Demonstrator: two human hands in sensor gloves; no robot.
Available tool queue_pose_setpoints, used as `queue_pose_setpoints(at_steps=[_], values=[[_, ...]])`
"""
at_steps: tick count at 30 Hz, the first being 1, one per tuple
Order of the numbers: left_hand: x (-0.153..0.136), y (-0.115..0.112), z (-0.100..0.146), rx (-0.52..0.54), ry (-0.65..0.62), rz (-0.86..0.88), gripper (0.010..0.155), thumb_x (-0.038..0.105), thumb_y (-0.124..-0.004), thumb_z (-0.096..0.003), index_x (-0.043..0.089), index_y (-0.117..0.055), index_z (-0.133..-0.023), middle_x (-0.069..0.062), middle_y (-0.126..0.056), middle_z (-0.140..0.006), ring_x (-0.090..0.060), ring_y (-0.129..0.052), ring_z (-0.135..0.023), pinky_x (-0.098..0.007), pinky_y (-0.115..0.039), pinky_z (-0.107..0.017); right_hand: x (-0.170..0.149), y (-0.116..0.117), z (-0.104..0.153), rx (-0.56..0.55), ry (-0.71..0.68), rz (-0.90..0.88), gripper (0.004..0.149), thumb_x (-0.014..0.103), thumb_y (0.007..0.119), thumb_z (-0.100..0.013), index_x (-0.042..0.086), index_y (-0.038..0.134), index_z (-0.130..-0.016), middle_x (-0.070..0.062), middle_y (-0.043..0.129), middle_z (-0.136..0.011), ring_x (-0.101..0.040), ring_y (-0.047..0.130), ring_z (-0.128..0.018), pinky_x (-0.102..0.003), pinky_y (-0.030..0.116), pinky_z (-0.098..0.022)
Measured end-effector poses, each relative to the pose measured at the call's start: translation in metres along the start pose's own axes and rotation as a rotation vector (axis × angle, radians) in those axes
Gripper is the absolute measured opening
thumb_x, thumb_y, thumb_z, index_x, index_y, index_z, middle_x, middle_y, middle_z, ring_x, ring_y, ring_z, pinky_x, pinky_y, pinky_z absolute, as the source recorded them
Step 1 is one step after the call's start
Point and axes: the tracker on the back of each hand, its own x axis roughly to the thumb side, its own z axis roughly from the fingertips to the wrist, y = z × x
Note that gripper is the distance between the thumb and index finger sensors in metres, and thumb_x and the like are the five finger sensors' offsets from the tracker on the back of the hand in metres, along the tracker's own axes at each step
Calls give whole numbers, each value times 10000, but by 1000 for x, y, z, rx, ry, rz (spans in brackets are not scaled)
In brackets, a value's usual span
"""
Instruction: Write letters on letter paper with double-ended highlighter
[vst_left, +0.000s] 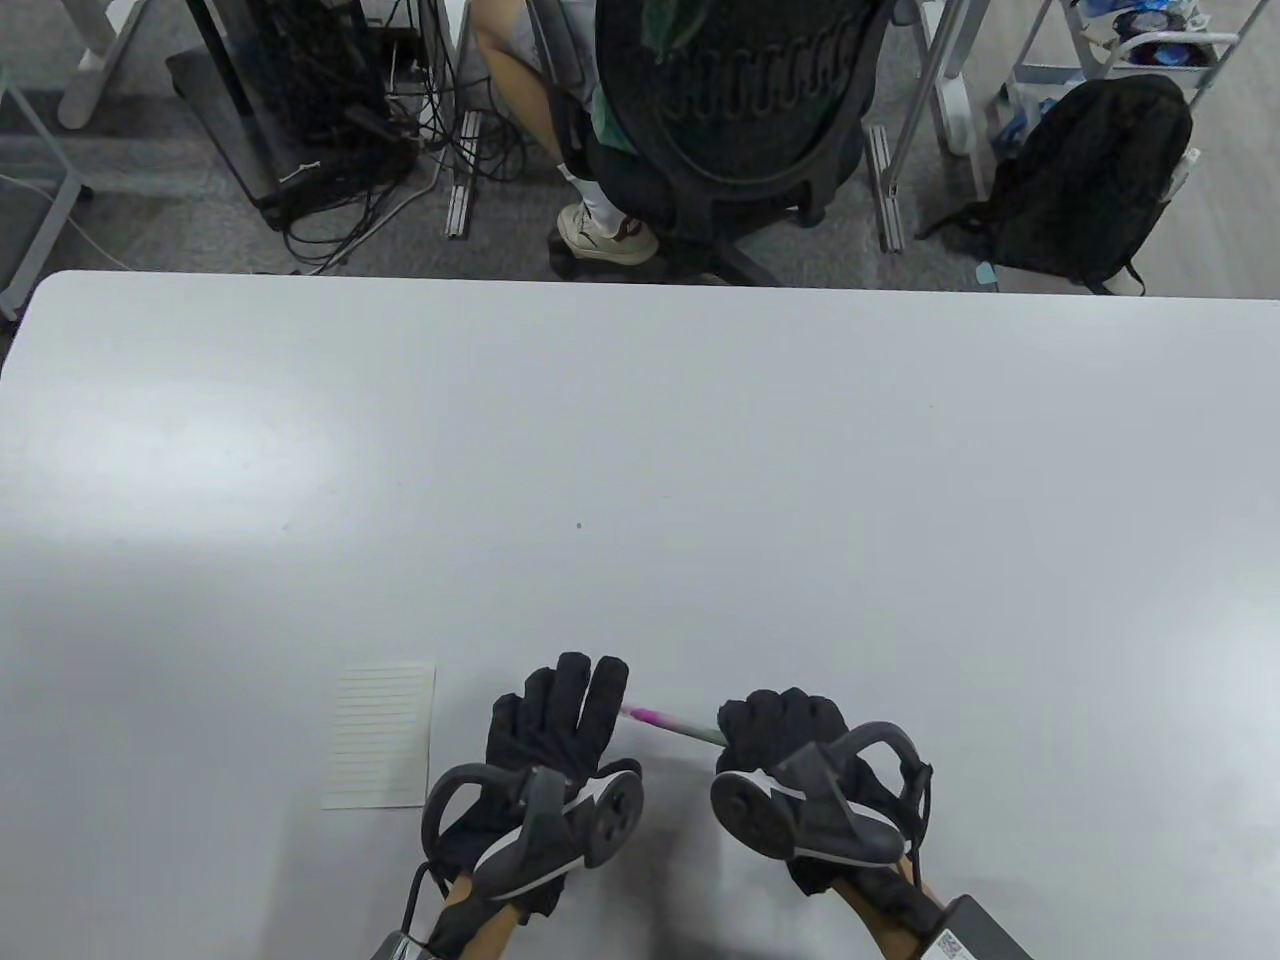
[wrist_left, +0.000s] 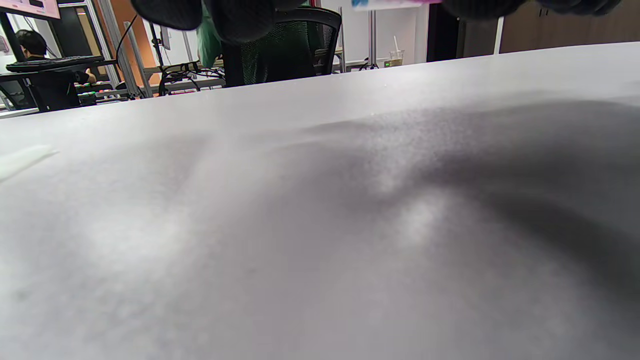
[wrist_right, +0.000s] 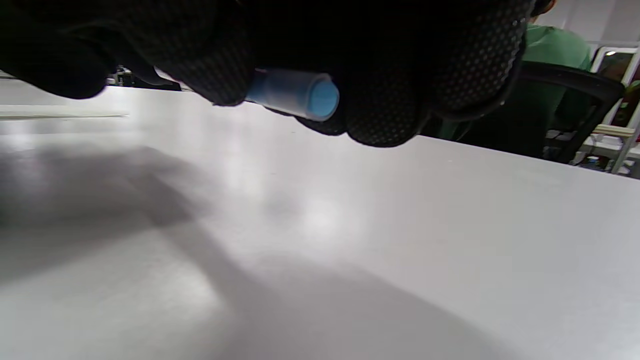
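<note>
Close to the table's front edge my right hand (vst_left: 785, 735) grips a double-ended highlighter (vst_left: 672, 724), fingers curled round its barrel. Its pink end points left and reaches the side of my left hand (vst_left: 565, 725), whose fingers (vst_left: 590, 690) lie straight and hold nothing. In the right wrist view the blue capped end (wrist_right: 300, 93) sticks out from under my curled fingers (wrist_right: 380, 100). A small lined letter paper (vst_left: 380, 735) lies flat just left of my left hand. From the left wrist the highlighter (wrist_left: 395, 3) shows only at the top edge, beside my fingers (wrist_left: 235, 17).
The white table (vst_left: 700, 480) stretches wide beyond the hands. Past its far edge, a person sits in a black office chair (vst_left: 740, 110). A black backpack (vst_left: 1090, 180) and tangled cables (vst_left: 330, 150) are on the floor.
</note>
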Motion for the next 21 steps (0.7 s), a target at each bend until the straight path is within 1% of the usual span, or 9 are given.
queue_pose_setpoints(at_steps=[4,7,10,14,16,21], values=[[3,-2,1,-3,-15,-28,849,588,-578,-567,232,-104,-1174,-157,-362,-1251,-385,-604,-1119,-612,-583,-791,12,3,2,-9,-34,8,502,391,774,-522,65,774,-903,-201,863,-844,-422,901,-702,-607,774,-547],[5,-2,2,3,-20,-48,750,563,-544,-579,288,-187,-1178,-120,-442,-1238,-326,-670,-1087,-578,-619,-786,20,2,3,-15,-63,33,500,394,772,-522,68,772,-903,-196,863,-845,-418,901,-705,-605,775,-549],[7,-2,3,7,-29,-72,666,532,-519,-586,329,-275,-1172,-74,-570,-1180,-255,-748,-1014,-550,-646,-779,24,2,4,-43,-84,42,499,398,768,-521,72,776,-900,-194,867,-841,-414,903,-702,-602,778,-548],[11,-3,6,22,-43,-126,553,488,-505,-585,367,-475,-1124,-12,-716,-1070,-206,-839,-899,-520,-688,-760,24,1,3,-74,-99,53,499,398,771,-518,73,775,-898,-190,866,-840,-412,903,-702,-600,779,-548],[12,-2,6,32,-47,-142,535,475,-514,-575,366,-520,-1100,5,-750,-1030,-191,-859,-857,-509,-703,-751,24,0,4,-82,-107,72,500,400,771,-517,78,773,-899,-187,866,-841,-407,905,-703,-598,781,-547],[14,1,7,66,-52,-164,524,454,-528,-560,348,-565,-1072,31,-792,-973,-172,-886,-797,-491,-728,-736,21,-2,6,-113,-98,87,506,405,761,-518,85,758,-910,-180,857,-851,-399,902,-710,-592,779,-553]])
